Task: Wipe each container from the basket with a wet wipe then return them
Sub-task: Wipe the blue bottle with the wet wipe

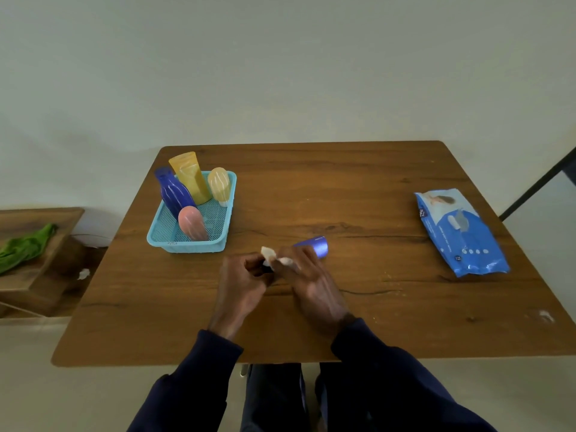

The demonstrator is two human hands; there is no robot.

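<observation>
Nearest the camera, two dark navy sleeves (199, 369) reaching over the brown wood-grain worktop (374, 307). Left hand (240, 283) curled shut around the near end of a shiny purple plastic tube (316, 246), lying tilted just above the worktop, far end pointing away to the right. Right hand (311, 285) with fingers (290, 260) pinched on a crumpled white wet wipe (269, 255), pressed against the tube. Just beyond, to the left, a light blue perforated plastic basket (187, 246) holding four containers: pink oval bottle (192, 223), dark blue bottle (174, 191), yellow tube (191, 176), cream oval bottle (219, 183). Far right, a blue wet-wipe pack (461, 232) lying flat.
</observation>
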